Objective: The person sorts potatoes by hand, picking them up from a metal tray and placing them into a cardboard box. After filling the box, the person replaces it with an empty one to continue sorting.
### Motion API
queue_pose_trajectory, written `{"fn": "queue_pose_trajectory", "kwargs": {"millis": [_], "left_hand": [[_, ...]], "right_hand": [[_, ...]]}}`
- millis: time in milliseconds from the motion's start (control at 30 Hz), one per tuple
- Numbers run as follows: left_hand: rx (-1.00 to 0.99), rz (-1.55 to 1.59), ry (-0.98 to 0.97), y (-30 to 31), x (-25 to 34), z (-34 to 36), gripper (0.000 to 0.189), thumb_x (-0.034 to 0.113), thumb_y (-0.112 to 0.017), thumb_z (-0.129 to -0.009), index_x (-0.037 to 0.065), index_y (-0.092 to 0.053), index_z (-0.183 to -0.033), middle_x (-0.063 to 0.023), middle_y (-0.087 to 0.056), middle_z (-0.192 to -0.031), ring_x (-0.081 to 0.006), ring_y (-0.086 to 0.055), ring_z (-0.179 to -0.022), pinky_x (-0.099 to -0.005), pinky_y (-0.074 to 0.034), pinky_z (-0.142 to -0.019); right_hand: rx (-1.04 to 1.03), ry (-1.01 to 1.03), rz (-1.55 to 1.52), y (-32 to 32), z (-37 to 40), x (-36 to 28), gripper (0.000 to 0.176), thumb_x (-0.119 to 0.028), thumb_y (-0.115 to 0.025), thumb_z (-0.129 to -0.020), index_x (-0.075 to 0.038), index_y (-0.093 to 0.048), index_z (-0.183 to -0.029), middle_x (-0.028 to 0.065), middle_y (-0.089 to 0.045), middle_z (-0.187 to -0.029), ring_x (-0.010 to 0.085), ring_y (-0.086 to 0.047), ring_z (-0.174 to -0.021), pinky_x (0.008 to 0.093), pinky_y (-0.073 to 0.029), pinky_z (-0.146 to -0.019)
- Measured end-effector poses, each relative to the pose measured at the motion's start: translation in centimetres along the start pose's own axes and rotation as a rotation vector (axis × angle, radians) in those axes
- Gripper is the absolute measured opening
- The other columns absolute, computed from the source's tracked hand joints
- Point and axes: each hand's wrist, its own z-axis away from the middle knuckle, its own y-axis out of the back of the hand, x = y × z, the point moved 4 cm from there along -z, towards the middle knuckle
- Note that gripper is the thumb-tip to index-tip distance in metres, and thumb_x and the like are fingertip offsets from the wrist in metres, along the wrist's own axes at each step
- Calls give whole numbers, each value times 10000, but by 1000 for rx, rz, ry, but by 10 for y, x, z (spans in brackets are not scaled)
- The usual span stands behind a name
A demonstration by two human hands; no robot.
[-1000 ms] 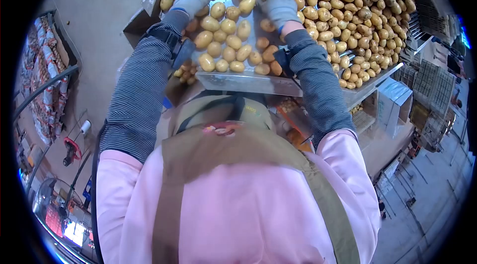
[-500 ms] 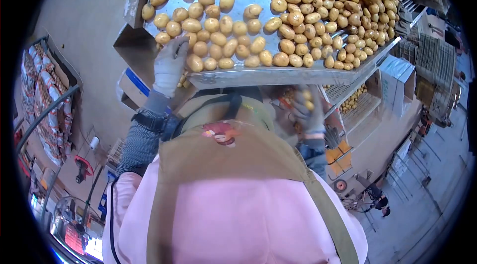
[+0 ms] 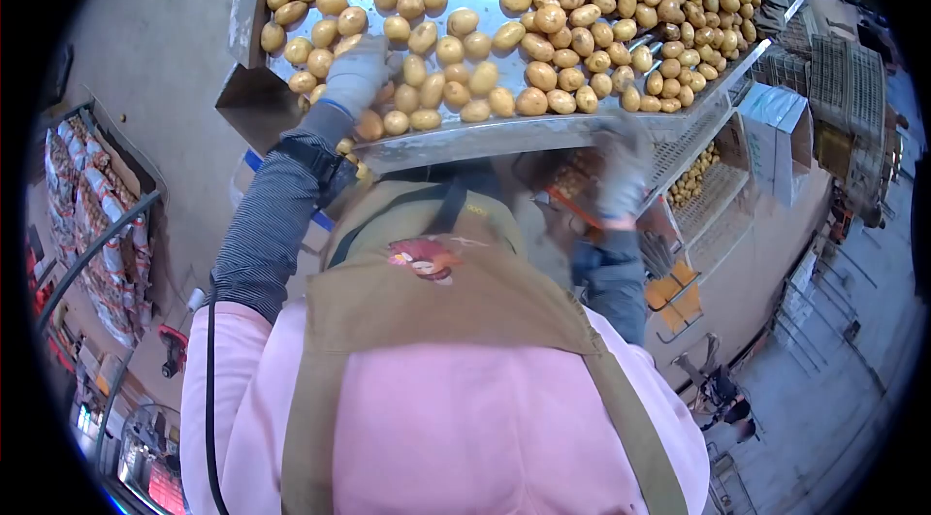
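Note:
Many yellow potatoes (image 3: 449, 50) lie in a metal tray (image 3: 485, 144) in front of me. My left hand (image 3: 355, 79), in a pale glove, reaches over the tray's left front part and touches potatoes there. Its fingers point down among them, and their tips are hidden. Near the tray's right front edge is my right hand (image 3: 624, 171), also gloved and smeared by motion. Whether anything is in it cannot be made out. Below that hand stands a reddish-edged container (image 3: 574, 193) with potatoes inside, partly hidden.
At the right, more potatoes (image 3: 694, 176) lie on a lower perforated rack, beside a cardboard box (image 3: 776, 142). Filled sacks (image 3: 97, 224) are stacked at the left behind a metal rail. A person (image 3: 729, 408) is far off at lower right.
My left hand has moved right and farther in over the potatoes. My right hand, which held potatoes below the tray, has risen toward its front edge; those potatoes no longer show.

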Motion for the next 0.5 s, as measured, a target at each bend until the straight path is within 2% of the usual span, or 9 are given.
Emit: {"fn": "queue_pose_trajectory", "kwargs": {"millis": [33, 67, 100, 167, 200, 300, 333, 433, 500], "left_hand": [[-33, 114, 83, 7, 5, 6, 323, 355, -568, -967, 54, -592, -1082, -208, -671, -1015, -405, -655, -937, -497, -507, -821], [39, 226, 124, 13, 11, 16, 343, 386, -555, -972, 52, -602, -1036, -223, -677, -971, -415, -642, -928, -507, -498, -810], [72, 301, 145, 14, 13, 24, 338, 378, -548, -972, 51, -610, -1033, -207, -682, -960, -389, -653, -904, -487, -500, -807], [135, 450, 179, 7, 6, 33, 330, 362, -535, -972, 50, -624, -1027, -175, -691, -937, -336, -675, -857, -446, -504, -803], [192, 472, 115, -4, -4, 35, 334, 361, -525, -985, 41, -619, -1006, -173, -681, -932, -326, -669, -830, -439, -501, -813], [130, 849, 153, -25, -10, 47, 332, 358, -544, -989, 35, -617, -1017, -151, -665, -914, -277, -663, -829, -406, -508, -792], [62, 899, 301, -23, 0, 59, 304, 326, -575, -988, 30, -615, -1046, -117, -634, -894, -221, -633, -831, -366, -507, -771], [273, 819, 90, -6, 16, 71, 255, 282, -591, -991, 35, -633, -1037, -87, -618, -901, -170, -596, -810, -317, -494, -732], [226, 937, 73, -33, -14, 57, 223, 246, -588, -996, 30, -638, -965, -55, -602, -880, -141, -542, -742, -296, -468, -680]], "right_hand": [[-211, -4, -28, -50, 2, -27, 282, -139, -648, -900, -58, -691, -1167, 95, -712, -1026, 267, -666, -917, 347, -527, -866], [-326, 328, 191, -93, 9, -41, 322, -184, -658, -887, -75, -671, -1189, 149, -701, -1038, 310, -672, -906, 406, -537, -842], [-346, 505, 347, -135, 12, -82, 282, -213, -648, -896, -65, -661, -1136, 165, -699, -1017, 322, -680, -878, 427, -543, -791], [-650, 440, 581, -208, 15, -78, 216, -244, -640, -901, -81, -624, -1043, 166, -662, -928, 361, -670, -894, 481, -525, -764], [-631, 500, 598, -215, 17, -92, 222, -228, -626, -906, -82, -616, -1073, 173, -658, -969, 367, -664, -907, 481, -518, -776], [-622, 416, 345, -209, 12, -101, 253, -217, -622, -907, -85, -622, -1124, 182, -668, -1054, 383, -662, -949, 453, -523, -806], [-604, 311, 168, -200, 9, -98, 313, -191, -622, -906, -103, -618, -1206, 182, -659, -1128, 369, -653, -1014, 421, -517, -869], [-476, -169, -188, -122, 13, -88, 342, -165, -613, -911, -86, -614, -1243, 172, -658, -1130, 359, -641, -1048, 425, -509, -913], [15, 527, 492, -52, 22, -20, 286, -127, -571, -935, -51, -632, -1204, 154, -658, -1087, 315, -625, -1053, 407, -486, -951]]}}
